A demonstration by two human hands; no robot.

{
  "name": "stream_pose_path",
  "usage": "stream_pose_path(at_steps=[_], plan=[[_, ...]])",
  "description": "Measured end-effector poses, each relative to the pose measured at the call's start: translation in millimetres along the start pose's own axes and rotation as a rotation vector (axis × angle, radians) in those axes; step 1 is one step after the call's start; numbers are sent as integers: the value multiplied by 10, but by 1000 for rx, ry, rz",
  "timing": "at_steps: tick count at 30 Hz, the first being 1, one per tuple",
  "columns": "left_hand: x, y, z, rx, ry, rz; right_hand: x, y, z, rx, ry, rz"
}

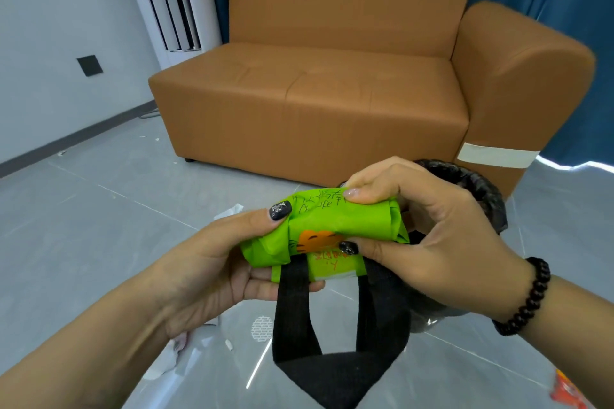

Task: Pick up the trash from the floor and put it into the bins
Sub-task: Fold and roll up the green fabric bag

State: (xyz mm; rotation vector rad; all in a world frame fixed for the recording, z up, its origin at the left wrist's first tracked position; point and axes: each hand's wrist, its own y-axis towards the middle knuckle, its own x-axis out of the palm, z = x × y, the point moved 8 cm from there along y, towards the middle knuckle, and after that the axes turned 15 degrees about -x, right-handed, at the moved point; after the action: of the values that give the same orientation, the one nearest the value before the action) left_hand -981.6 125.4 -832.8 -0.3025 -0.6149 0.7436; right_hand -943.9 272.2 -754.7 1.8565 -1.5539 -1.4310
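Both hands are clutching one rolled green bag (pixel 319 232), left hand (pixel 212 262) and right hand (pixel 428 226) pinching its ends above the floor (pixel 99 209). She is probably readying it for the one black-lined bin (pixel 481 196) just behind. Several white scraps (pixel 229 211) are lying around.

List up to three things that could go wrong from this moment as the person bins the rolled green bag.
1. The black fabric handles dangle below the rolled green fabric bag and could snag on the rim of the black-lined bin.
2. Left hand and right hand only pinch the roll; it may unfurl.
3. White paper scraps on the grey floor could get overlooked.
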Motion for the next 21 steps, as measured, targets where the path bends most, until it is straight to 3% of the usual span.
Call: stream_pose_path(at_steps=[8,13,21], plan=[[-157,47,-151,-26,-33,38,-10,18,-53,-108,-110,-85],[-126,55,-182,-26,-75,3,-28,-25,7,-17,-39,-66],[174,-66,-42,118,131,27,-53,-90,138,281,111,-41]])
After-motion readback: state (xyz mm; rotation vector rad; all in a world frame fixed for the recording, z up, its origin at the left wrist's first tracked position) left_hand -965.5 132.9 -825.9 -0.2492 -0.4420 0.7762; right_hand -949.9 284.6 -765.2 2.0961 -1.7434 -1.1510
